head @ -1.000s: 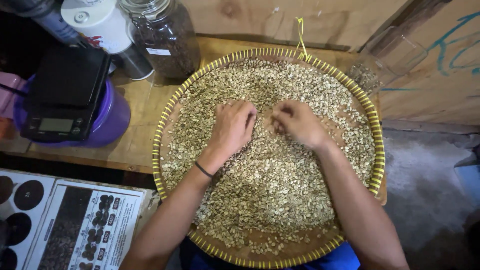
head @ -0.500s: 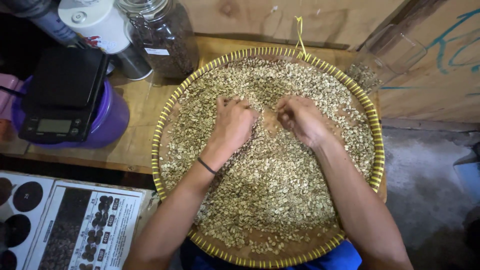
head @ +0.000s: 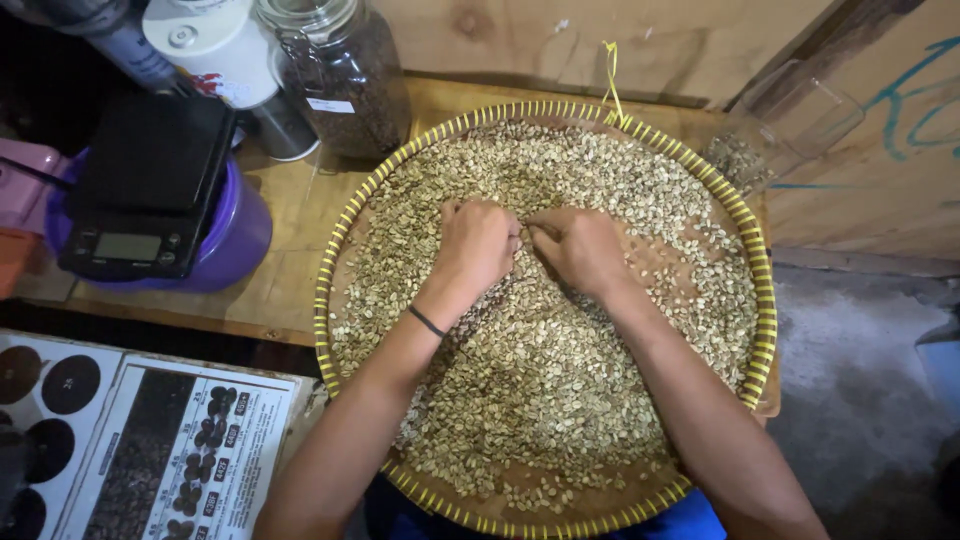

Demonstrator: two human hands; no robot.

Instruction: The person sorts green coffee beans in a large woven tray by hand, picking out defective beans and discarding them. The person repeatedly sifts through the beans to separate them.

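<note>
The pale beans (head: 540, 370) lie spread over the round woven tray (head: 345, 230) on the worktop (head: 290, 210). Most look unsorted. The left hand (head: 478, 245) and right hand (head: 580, 250) meet mid-tray, fingers curled down into beans; what they pinch, I cannot tell.

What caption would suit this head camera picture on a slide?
Left hand and right hand meet on pale beans in a round woven tray.

Wood bench (head: 290, 215): tray (head: 342, 240) at center, jar (head: 345, 75) at 11 o'clock, purple tub (head: 235, 235) at 9, clear cup (head: 775, 125) at 2.
</note>
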